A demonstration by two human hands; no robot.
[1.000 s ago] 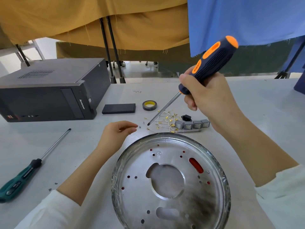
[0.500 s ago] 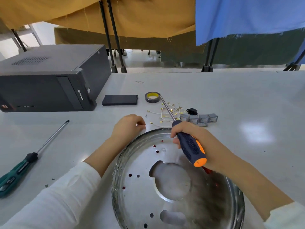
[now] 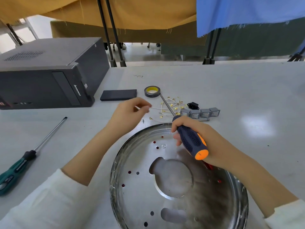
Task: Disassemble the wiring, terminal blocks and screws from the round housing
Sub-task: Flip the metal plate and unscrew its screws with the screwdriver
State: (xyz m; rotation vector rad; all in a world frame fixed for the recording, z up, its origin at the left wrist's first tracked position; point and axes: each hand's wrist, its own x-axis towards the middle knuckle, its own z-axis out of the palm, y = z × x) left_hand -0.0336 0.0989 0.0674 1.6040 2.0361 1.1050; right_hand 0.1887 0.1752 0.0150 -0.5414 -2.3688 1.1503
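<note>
A round metal housing (image 3: 178,187), its perforated plate bare around a large central cutout, lies at the near edge of a grey table (image 3: 247,100). Above its far rim, a person's right hand (image 3: 198,138) grasps the dark-blue-and-orange handle of a screwdriver (image 3: 192,140), the shaft slanting away until its tip meets a roll of dark tape (image 3: 152,91). The left hand (image 3: 128,113), just beyond the housing's left rim, pinches the end of a white wire (image 3: 156,107) between fingertips. A small screw (image 3: 143,120) lies close to that hand. Behind the shaft sprawls a tangle of removed wires with brass terminals (image 3: 171,105), beside a row of grey terminal blocks (image 3: 200,112) and a black socket (image 3: 193,105). A green-handled screwdriver (image 3: 24,160) rests far left. Farther back sit a flat black box (image 3: 118,95) and a black computer tower (image 3: 46,75).
</note>
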